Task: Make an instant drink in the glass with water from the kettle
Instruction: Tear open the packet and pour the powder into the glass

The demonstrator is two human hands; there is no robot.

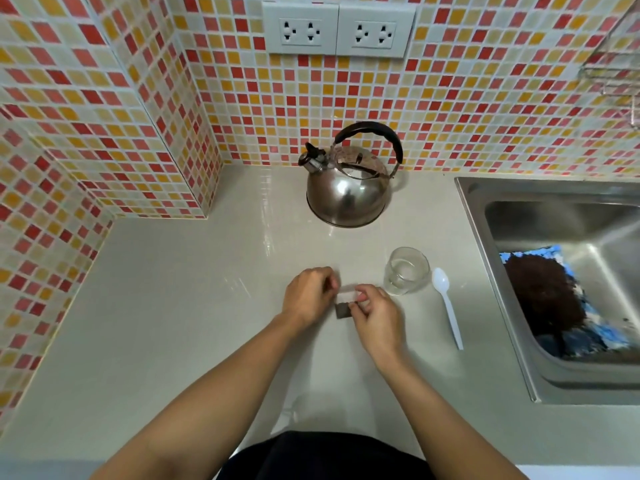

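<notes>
A steel kettle (pixel 348 188) with a black handle stands at the back of the pale counter (pixel 194 306), spout to the left. A clear glass (pixel 406 270) stands upright nearer me, and it looks empty. A white plastic spoon (pixel 447 304) lies just right of the glass. My left hand (pixel 309 294) and my right hand (pixel 375 315) meet left of the glass, both pinching a small drink sachet (pixel 344 308) with a pale top and a dark lower end. Fingers hide most of the sachet.
A steel sink (pixel 512 299) is set into the counter on the right, with a dark clump on a blue and white wrapper (pixel 550 303) inside. The tiled wall carries two double sockets (pixel 337 29). A tiled corner juts out on the left.
</notes>
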